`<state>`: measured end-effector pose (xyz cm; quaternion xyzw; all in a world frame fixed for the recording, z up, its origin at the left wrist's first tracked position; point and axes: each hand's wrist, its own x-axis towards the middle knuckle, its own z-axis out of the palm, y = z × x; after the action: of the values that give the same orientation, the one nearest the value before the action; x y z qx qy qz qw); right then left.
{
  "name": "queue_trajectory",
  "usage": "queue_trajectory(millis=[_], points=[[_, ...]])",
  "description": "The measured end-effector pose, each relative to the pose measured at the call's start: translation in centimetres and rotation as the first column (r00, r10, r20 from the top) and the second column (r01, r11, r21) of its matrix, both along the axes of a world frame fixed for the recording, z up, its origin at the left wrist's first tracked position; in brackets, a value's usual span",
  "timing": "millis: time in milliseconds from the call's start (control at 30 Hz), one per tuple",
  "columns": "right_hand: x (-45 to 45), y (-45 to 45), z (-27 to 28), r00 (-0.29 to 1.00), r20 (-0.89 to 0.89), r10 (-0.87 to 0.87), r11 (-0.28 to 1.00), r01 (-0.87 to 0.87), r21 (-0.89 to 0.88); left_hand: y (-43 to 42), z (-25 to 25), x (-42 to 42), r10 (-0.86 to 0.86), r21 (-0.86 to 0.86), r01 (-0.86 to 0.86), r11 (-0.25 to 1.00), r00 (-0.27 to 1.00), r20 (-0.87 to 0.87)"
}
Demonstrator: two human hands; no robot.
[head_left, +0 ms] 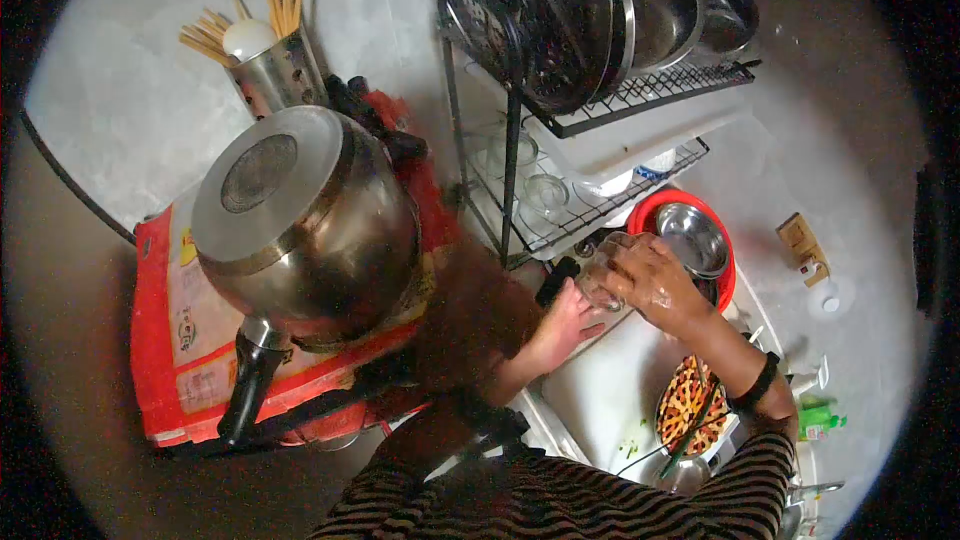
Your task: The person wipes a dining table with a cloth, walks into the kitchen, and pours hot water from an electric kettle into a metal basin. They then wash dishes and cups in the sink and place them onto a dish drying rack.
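My right hand (655, 282) reaches in from the right, wet on the back, with its fingers curled round a clear glass (598, 275). Close below the glass is my left hand (568, 332), fingers stretched out towards it; whether they touch it I cannot make out. A red basin (728, 250) stands just beyond my right hand, with a metal bowl (692, 238) inside it. The white counter (600, 380) lies beneath both wrists.
A black dish rack (640, 100) holds pans and lids above glass cups. To the left, an upturned metal pot (310, 230) rests on a red printed cover (165, 340), its handle sticking out. A patterned plate (690, 410), chopstick holder (278, 75) and green bottle (818, 420) are around.
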<state>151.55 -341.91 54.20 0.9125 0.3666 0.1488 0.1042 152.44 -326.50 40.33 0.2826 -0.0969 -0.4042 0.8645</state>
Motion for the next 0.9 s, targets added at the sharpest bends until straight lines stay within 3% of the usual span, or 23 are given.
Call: queue_trajectory(millis=[33,100,200,300,400,433,500,600,667,733,800,867,900], points=[[0.8,-0.3,0.0,1.0,-0.017,0.023,1.0,-0.022,0.008,0.3,0.7,0.0,0.004,0.015,-0.004,1.0,1.0,0.007],[2.5,-0.9,0.0,0.996,-0.087,-0.002,0.954,0.028,0.299,0.6,2.0,0.1,0.012,0.016,-0.012,1.0,0.999,0.03],[5.1,-0.5,-0.4,0.977,-0.162,-0.141,0.713,0.214,0.668,0.6,1.5,-0.5,-0.014,0.017,0.013,1.0,0.996,0.086],[8.7,-0.8,-0.8,0.933,-0.307,-0.189,0.404,0.359,0.841,1.2,-0.3,-1.1,-0.117,0.1,0.106,0.989,0.986,0.116],[12.3,-0.9,-2.3,0.948,-0.306,-0.08,0.335,0.315,0.888,1.9,-3.5,-2.0,-0.147,0.018,0.146,0.989,0.986,0.084],[13.8,-1.1,-3.2,0.955,-0.278,-0.101,0.403,0.295,0.866,2.1,-4.4,-2.1,-0.155,0.005,0.155,0.988,0.988,0.014],[16.7,-1.6,-5.2,0.966,-0.217,-0.138,0.535,0.257,0.805,3.1,-4.5,-2.5,-0.172,0.038,0.171,0.985,0.984,0.043],[20.2,-1.5,-8.1,0.978,-0.188,-0.086,0.605,0.201,0.77,3.5,-5.8,-2.4,-0.212,0.057,0.216,0.975,0.975,-0.066],[26.0,-1.6,-12.9,0.999,0.006,-0.034,0.732,0.021,0.681,4.3,-5.0,-2.9,-0.203,0.058,0.208,0.976,0.976,-0.072],[26.3,-0.5,-11.5,0.986,0.166,0.019,0.838,-0.106,0.535,4.5,-7.0,-2.7,-0.216,0.026,0.218,0.976,0.974,-0.063],[21.5,3.1,-4.5,0.956,0.287,0.066,0.921,-0.169,0.351,4.7,-7.8,-2.7,-0.221,0.008,0.222,0.975,0.973,-0.059],[25.0,2.6,-8.7,0.966,0.051,0.255,0.62,-0.204,0.757,5.1,-7.8,-2.8,-0.217,0.005,0.217,0.976,0.974,-0.061],[23.5,2.8,-7.3,0.976,0.194,0.098,0.819,-0.19,0.542,5.1,-8.0,-2.9,-0.206,0.001,0.207,0.978,0.977,-0.045]])
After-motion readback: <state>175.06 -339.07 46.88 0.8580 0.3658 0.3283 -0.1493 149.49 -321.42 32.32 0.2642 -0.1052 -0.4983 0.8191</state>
